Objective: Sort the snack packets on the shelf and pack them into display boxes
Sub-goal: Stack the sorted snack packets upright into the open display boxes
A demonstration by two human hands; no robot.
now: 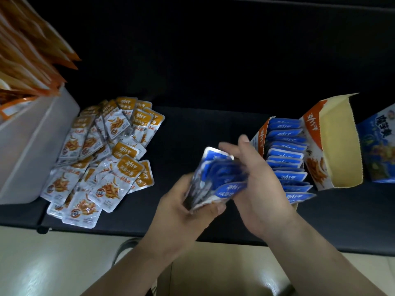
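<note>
Dark shelf (192, 129) up top, pale floor below its front edge, and all the action is right of centre. The left hand (181, 201) is clamped round the bottom of a stack of blue packets (218, 174), fingers curled underneath, which looks like the anchor. The right hand (256, 182) wraps over the stack's far side, fingertips blurred at the top edges; I'd say it's squaring the bundle so the packets line up before they go in.

And where they go seems plain: just to the right stands the open display box (314, 167), lid flipped back, with a row of blue packets (286, 152) already standing on edge inside, labels facing one way. The stack is held upright in the same way, probably to match that row.

Over on the left, a loose pile of yellow packets (106, 159) lies fanned on the shelf, well apart from the blue ones, so the sorting by colour looks done and these seem to wait their turn. A white bin (32, 146) beside them holds orange packets (32, 50). A blue carton (378, 146) sits at the far right.
</note>
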